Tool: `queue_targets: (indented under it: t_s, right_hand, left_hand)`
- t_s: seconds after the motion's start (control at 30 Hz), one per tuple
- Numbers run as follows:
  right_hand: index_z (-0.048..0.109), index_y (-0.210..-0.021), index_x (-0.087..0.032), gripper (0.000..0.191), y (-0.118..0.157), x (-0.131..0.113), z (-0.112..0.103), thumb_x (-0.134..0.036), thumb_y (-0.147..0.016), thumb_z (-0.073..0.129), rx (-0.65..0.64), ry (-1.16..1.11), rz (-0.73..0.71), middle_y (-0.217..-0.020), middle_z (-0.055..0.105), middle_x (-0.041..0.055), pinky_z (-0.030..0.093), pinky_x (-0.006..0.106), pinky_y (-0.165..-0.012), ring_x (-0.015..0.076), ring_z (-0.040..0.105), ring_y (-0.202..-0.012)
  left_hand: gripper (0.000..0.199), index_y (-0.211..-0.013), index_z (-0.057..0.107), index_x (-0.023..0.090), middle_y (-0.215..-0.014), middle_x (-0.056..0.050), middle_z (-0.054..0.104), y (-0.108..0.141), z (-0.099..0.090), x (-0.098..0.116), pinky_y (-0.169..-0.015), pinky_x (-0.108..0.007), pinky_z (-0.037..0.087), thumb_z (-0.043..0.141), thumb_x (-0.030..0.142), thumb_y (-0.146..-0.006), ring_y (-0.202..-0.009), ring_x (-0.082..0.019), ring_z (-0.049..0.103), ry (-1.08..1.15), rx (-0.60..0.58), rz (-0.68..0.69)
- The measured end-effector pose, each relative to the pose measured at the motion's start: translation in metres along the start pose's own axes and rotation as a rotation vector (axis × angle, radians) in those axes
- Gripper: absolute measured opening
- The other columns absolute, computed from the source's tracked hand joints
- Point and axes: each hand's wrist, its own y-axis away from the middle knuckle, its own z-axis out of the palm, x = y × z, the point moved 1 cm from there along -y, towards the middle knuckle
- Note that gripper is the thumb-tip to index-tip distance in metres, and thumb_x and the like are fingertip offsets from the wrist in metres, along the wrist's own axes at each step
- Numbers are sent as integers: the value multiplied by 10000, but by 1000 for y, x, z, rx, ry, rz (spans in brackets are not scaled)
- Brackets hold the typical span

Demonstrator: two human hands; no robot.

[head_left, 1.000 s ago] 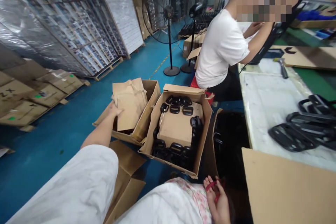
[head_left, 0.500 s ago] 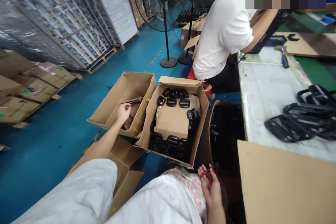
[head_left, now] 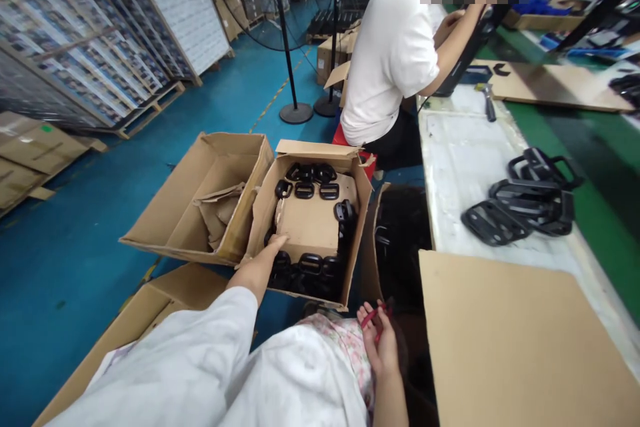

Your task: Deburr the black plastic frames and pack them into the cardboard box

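Note:
My left hand (head_left: 275,244) reaches over the near left wall of an open cardboard box (head_left: 361,240). It is at the left row of black parts, and its fingers are mostly hidden, so I cannot tell if they grip one. Black oblong loop-shaped parts (head_left: 311,263) line the box's edges around a flat cardboard piece (head_left: 307,223). Low at my lap, palm up, my right hand (head_left: 381,341) is loosely closed on a red-handled tool (head_left: 370,316), possibly pliers; its dark end is blurred.
Left of the box stands another carton (head_left: 170,197) with folded cardboard inside. A carton of dark parts (head_left: 400,227) is on the right, beside a worktable (head_left: 445,167) bearing black parts (head_left: 530,200) and a hammer (head_left: 489,103). A co-worker in white (head_left: 390,60) sits ahead, near standing fans (head_left: 287,47).
My left hand has moved right, from the left carton to the left side of the box of black parts. The right hand keeps the red-handled tool. The view has turned slightly right.

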Motion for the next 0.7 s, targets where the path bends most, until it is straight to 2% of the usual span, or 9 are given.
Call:
queue_targets:
  t_s: [0.1,0.17,0.27,0.37,0.5,0.6,0.7]
  right_hand:
    - [568,-1251,-279,500,-1,1,0,-323,-792,759,-6,0,5,-1025,781,52,637,410,-887,217,779,-952]
    - [564,-1267,-282,512,-3,2,2,-322,-794,756,-14,6,14,-1019,782,50,635,385,-879,208,780,-943]
    - [566,-1271,-275,528,-5,2,6,-314,-782,762,-27,21,21,-1007,782,50,633,407,-895,215,781,-935]
    - [571,-1255,-271,529,-6,1,7,-315,-766,769,-41,28,14,-1010,778,52,624,482,-930,243,775,-965]
    - [564,-1228,-275,515,-5,1,4,-332,-757,766,-45,17,-9,-990,771,43,609,513,-955,246,767,-972]
    - [561,-1211,-279,509,-4,2,4,-342,-753,772,-49,1,-21,-986,766,37,600,512,-968,244,763,-973]
    - [564,-1203,-280,500,-3,3,6,-343,-756,780,-55,-12,-23,-997,759,26,588,492,-989,238,759,-973]
  left_hand:
    - [378,-1270,644,165,-1274,-105,660,6,-6,-1,-965,-458,576,687,388,-967,-1144,-252,664,59,31,-15]
    - [361,-1180,688,135,-1177,-107,715,15,-12,5,-961,-448,574,692,419,-957,-1092,-249,692,133,23,35]
    - [425,-1026,757,93,-967,-127,786,33,-23,25,-942,-402,569,760,489,-871,-1023,-281,730,276,-13,187]
    - [512,-1036,785,95,-941,-121,805,53,-44,55,-956,-392,557,791,545,-791,-1029,-304,730,395,1,354]
    - [576,-1076,789,125,-1012,-92,806,83,-95,97,-949,-381,550,805,587,-732,-1032,-293,721,464,51,504]
    - [571,-994,799,126,-922,-74,803,110,-142,127,-856,-356,567,871,569,-639,-911,-273,735,470,70,602]
    - [558,-920,798,136,-848,-59,794,144,-186,152,-762,-332,580,902,551,-563,-810,-238,733,508,126,622]
